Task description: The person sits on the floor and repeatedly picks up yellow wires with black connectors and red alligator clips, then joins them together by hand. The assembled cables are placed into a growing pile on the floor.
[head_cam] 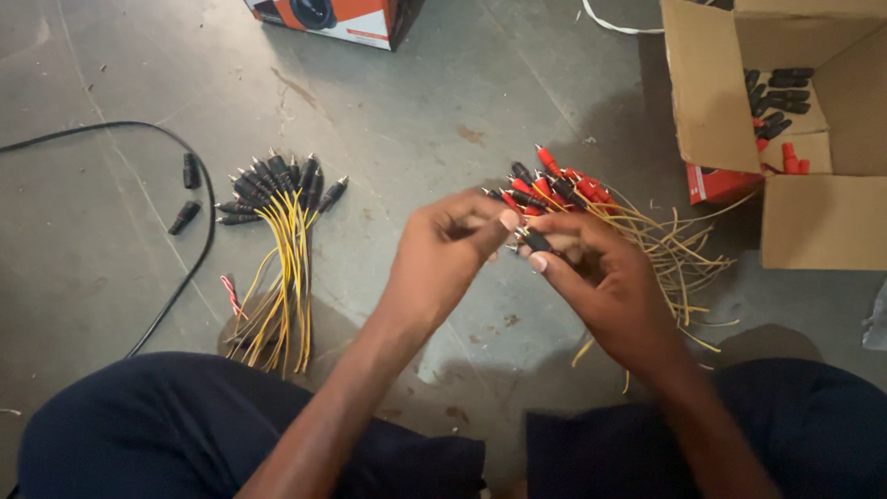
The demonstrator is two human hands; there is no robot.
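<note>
My right hand [601, 277] grips a black plug [534, 241] on a yellow wire, its metal tip pointing left. My left hand [448, 245] meets it, thumb and fingers pinched at the plug's tip. Just beyond my hands on the grey floor lies a loose pile of red and black plugs [554, 189] with tangled yellow wires [679, 249] spreading right. To the left lies a neat bundle of black plugs [277, 180] whose yellow wires [286, 277] run toward me.
An open cardboard box [716, 102] at the upper right holds black and red plug shells. Two loose black shells [188, 194] and a black cable [176, 277] lie at the left. An orange and white box [337, 18] sits at the top. My dark trouser legs [166, 434] fill the bottom.
</note>
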